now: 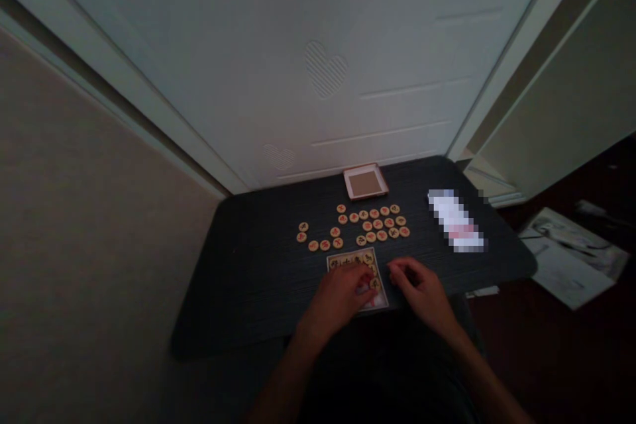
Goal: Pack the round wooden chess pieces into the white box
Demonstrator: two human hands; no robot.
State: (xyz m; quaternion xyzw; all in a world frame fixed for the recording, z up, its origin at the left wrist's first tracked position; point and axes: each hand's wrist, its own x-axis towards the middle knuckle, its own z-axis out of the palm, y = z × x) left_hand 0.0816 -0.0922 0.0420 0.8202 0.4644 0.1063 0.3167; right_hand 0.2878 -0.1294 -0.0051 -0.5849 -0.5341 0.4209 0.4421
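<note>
My left hand [342, 288] reaches over a shallow open box [383, 295] at the table's near edge. Its thumb and index finger curl around a round wooden Chinese chess piece [375, 285] at the box's right side. More pieces [368, 257] line the box's far side, and my hand covers part of the inside. Just right of the box, my right hand [417, 285] is closed with thumb and fingertips together; whatever is in them is hidden. Beyond the box, several loose Chinese chess pieces [377, 224] with red or dark characters lie in uneven rows.
An open box lid [366, 183] lies at the back of the dark table [238, 265], near a white panel with heart patterns [325, 69]. A blurred-out white item [454, 220] is on the right. Beside the table, a white box [571, 271] sits on the floor.
</note>
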